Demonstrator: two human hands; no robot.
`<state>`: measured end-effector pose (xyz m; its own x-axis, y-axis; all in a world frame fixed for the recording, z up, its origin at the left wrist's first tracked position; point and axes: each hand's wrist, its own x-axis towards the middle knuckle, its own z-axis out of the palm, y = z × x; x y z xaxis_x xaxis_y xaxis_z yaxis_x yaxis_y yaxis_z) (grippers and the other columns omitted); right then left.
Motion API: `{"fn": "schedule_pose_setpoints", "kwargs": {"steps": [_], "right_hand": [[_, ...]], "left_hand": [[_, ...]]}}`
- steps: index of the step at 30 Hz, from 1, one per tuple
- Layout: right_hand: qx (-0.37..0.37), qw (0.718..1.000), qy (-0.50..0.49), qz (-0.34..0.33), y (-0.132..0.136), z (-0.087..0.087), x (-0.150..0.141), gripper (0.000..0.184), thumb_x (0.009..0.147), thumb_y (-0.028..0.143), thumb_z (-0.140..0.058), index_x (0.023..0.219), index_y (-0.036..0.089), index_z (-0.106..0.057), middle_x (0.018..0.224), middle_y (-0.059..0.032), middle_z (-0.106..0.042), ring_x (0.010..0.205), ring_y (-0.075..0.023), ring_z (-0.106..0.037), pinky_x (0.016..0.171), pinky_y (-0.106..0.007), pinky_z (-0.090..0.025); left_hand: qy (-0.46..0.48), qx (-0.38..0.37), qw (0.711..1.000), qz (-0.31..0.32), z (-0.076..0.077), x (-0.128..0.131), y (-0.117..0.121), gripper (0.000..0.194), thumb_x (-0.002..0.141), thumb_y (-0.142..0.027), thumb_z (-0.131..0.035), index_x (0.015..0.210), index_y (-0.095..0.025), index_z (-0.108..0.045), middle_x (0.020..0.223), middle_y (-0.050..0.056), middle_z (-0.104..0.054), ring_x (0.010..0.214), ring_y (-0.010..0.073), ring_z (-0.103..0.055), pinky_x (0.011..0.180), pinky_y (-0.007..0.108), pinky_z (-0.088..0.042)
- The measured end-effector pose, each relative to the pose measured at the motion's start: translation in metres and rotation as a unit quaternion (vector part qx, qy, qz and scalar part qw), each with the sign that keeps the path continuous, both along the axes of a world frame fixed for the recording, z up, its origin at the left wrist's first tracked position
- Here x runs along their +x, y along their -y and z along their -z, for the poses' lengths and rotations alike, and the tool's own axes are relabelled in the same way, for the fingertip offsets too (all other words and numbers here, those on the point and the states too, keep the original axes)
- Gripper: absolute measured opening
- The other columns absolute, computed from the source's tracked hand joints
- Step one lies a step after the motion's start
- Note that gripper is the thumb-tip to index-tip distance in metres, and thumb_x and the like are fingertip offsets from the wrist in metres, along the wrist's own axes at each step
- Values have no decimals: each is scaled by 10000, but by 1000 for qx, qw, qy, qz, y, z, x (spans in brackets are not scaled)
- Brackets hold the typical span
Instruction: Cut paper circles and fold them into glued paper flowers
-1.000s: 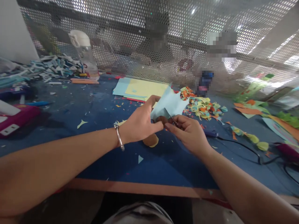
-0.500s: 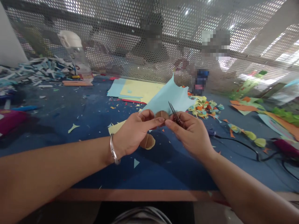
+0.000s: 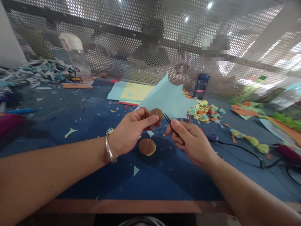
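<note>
My left hand [image 3: 137, 127] pinches a brown cardboard disc [image 3: 157, 114] together with a large light-blue sheet of paper [image 3: 168, 97], whose far edge has scalloped cuts. In my right hand [image 3: 188, 136] is a pair of dark scissors [image 3: 167, 118], its tips pointing up and left, close to the disc. My fingers hide the handles. On the table below my hands lies another brown disc [image 3: 146, 146] with a yellow paper edge showing beneath it. A small blue paper scrap [image 3: 135, 170] rests nearer to me.
Behind my hands lie stacked sheets of yellow paper [image 3: 135, 91]. A pile of coloured paper pieces [image 3: 204, 110] is at right, with a black cable [image 3: 244, 150] nearer. A water bottle [image 3: 78, 59] stands by paper strips [image 3: 39, 72] at left. A perforated screen [image 3: 113, 40] closes the back.
The scissors have swung down and left, and my right hand has drawn slightly away from my left. The blue sheet and the held disc have shifted left.
</note>
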<state>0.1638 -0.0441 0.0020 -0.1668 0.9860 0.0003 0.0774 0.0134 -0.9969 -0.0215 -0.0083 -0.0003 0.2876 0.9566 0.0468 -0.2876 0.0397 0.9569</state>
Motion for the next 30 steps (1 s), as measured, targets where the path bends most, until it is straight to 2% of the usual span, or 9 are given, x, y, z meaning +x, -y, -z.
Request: {"fn": "schedule_pose_setpoints", "kwargs": {"steps": [4, 9, 18, 30], "right_hand": [[-2, 1000, 5, 3, 1, -2, -1, 517, 831, 667, -656, 712, 167, -598, 500, 101, -264, 430, -40, -175, 398, -214, -111], [-14, 1000, 2, 8, 2, -3, 0, 537, 799, 688, -674, 690, 169, -585, 482, 102, -269, 416, -36, -172, 379, -203, -103], [-11, 1000, 3, -15, 3, -3, 2, 527, 835, 670, -648, 673, 177, -555, 493, 100, -250, 424, -38, -165, 376, -198, -97], [3, 1000, 20, -20, 2, -5, 2, 530, 846, 661, -639, 639, 187, -521, 492, 102, -216, 422, -44, -150, 380, -203, -102]], "left_hand": [[-24, 38, 999, 27, 2, 0, 4, 269, 779, -306, -794, 694, -172, -577, 687, -32, -601, 690, 110, -574, 688, 266, -418], [-56, 61, 994, 73, 6, 1, 8, 217, 810, -330, -761, 747, -169, -629, 764, -8, -628, 723, 119, -558, 718, 271, -423], [-41, 59, 994, 85, 5, 0, 8, 216, 799, -348, -779, 761, -169, -664, 753, -8, -609, 735, 129, -538, 720, 280, -402], [-2, 15, 997, 73, 0, 1, 12, 197, 749, -333, -813, 742, -162, -716, 711, -7, -620, 709, 116, -543, 705, 260, -408]]}}
